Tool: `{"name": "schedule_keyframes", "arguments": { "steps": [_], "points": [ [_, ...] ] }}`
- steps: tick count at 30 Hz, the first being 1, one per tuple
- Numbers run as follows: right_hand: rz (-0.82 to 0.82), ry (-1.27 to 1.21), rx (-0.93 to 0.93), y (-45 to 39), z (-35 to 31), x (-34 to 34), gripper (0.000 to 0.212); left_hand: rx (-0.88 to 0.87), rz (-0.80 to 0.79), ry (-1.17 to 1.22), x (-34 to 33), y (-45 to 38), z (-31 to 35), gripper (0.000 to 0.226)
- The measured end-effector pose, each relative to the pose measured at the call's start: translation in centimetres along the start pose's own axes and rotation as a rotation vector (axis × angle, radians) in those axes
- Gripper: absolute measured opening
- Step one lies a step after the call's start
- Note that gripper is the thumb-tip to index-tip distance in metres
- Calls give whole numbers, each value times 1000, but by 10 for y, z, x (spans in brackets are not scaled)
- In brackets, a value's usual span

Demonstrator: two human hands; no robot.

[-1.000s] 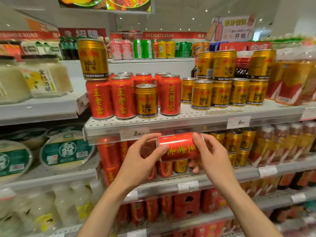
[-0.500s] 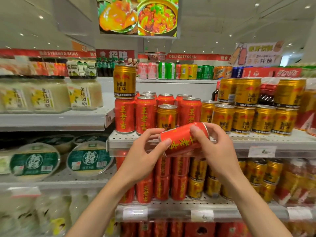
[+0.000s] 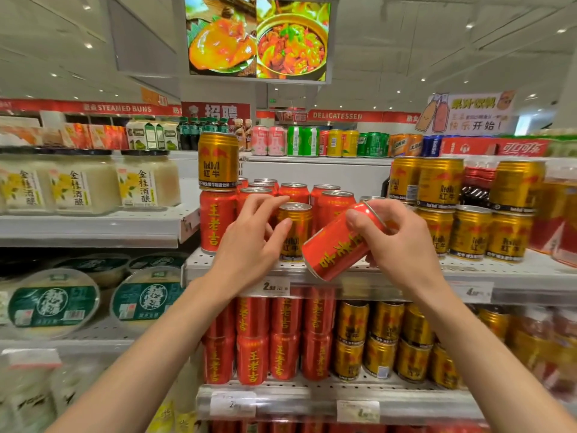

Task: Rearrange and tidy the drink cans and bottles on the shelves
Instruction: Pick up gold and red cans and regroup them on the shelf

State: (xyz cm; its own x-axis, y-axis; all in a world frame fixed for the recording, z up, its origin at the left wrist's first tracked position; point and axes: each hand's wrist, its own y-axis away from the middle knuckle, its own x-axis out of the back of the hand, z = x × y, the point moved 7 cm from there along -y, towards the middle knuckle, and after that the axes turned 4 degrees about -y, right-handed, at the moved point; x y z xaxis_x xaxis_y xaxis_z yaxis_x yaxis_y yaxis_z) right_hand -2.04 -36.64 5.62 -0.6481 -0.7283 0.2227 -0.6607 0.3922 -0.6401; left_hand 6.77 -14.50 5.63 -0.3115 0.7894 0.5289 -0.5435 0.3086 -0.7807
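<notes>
1. The right hand [image 3: 402, 242] grasps a red Wanglaoji can [image 3: 340, 242], tilted, its base low over the front lip of the upper shelf [image 3: 515, 270]; the left hand [image 3: 249, 242] has its fingers loosely spread, reaching at a gold Red Bull can [image 3: 295, 232] that stands in the red row; whether it touches that can I cannot tell.
2. Risk, as I judge it: the tilted can's base may catch the shelf lip and slip from the fingers; the gold can, if nudged, could knock its red neighbours.
3. A second gold Red Bull can [image 3: 218, 160] is stacked on a red can [image 3: 217, 220] at the row's left end; a bump to that column would likely topple it.
4. Room is tight; cans stand close together, and the only open strip is the bare shelf front just beside the gold can.
</notes>
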Motion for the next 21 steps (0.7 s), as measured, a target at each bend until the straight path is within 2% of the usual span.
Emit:
{"name": "schedule_keyframes", "arguments": {
  "steps": [3,7,12,15,21],
  "points": [
    [-4,5,-3,2,2,3,59,20,-48,-74,-6,-8,3,37],
    [2,15,-1,4,5,12,57,40,-16,-51,-7,-12,9,24],
    [16,44,23,7,2,19,59,42,20,-35,-2,-12,11,25],
    [6,45,31,9,1,21,50,-4,5,-37,-2,-12,12,27],
    [9,59,52,10,0,25,47,-47,-115,-57,1,-7,21,27]
  ]
}}
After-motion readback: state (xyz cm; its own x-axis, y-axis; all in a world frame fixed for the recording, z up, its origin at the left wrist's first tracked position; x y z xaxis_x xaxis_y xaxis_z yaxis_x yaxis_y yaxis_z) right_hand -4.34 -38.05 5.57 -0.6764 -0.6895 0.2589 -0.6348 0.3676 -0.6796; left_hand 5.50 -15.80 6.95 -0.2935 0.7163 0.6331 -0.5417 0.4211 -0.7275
